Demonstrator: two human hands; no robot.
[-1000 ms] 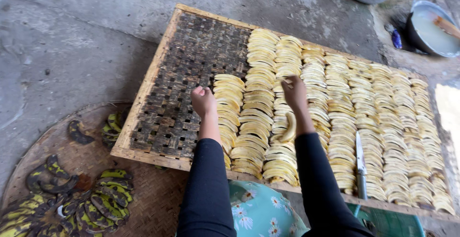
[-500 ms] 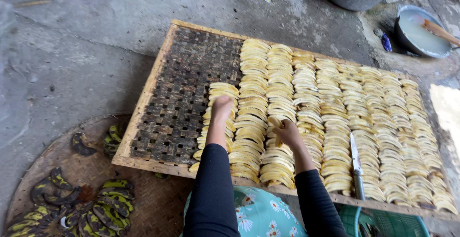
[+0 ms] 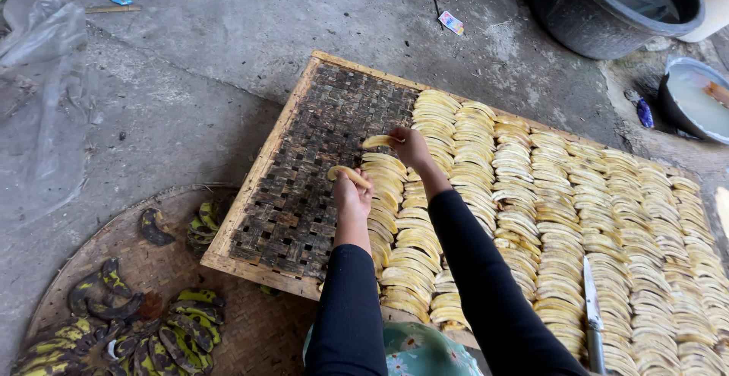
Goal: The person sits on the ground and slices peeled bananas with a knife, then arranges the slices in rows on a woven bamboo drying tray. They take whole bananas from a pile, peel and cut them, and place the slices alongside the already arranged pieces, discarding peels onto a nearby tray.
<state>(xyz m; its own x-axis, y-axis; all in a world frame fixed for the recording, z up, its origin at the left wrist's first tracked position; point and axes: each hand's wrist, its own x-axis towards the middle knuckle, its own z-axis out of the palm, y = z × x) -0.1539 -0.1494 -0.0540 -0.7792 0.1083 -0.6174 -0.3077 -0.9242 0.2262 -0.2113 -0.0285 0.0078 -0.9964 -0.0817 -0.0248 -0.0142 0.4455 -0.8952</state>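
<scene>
We are looking down at our own two arms in dark sleeves, reaching over a woven drying rack (image 3: 304, 194) with a pale wooden frame, lying on a grey concrete floor (image 3: 228, 34); our left hand (image 3: 352, 194) is curling its fingers around a pale yellow banana slice (image 3: 348, 174), gripping it just above the bare dark weave, at the left edge of the filled rows; our right hand (image 3: 411, 146) is pinching a second banana slice (image 3: 377, 141) between thumb and fingertips, holding it at the top of the leftmost row, touching or just over the slices already lying there; we cannot tell which.

Rows of sliced banana (image 3: 577, 216) are covering the right part of the rack in overlapping columns, while the left part is showing open lattice; a knife (image 3: 591, 315) is lying across the slices near the lower right; a round woven tray (image 3: 167, 270) is sitting partly under the near left corner of the rack, holding blackened green banana peels (image 3: 114, 330); a large dark tub (image 3: 607, 4) is standing beyond the rack at the upper right, with a smaller basin of whitish liquid (image 3: 695, 99) beside it; a sheet of clear plastic (image 3: 42, 87) is lying at the far left.
</scene>
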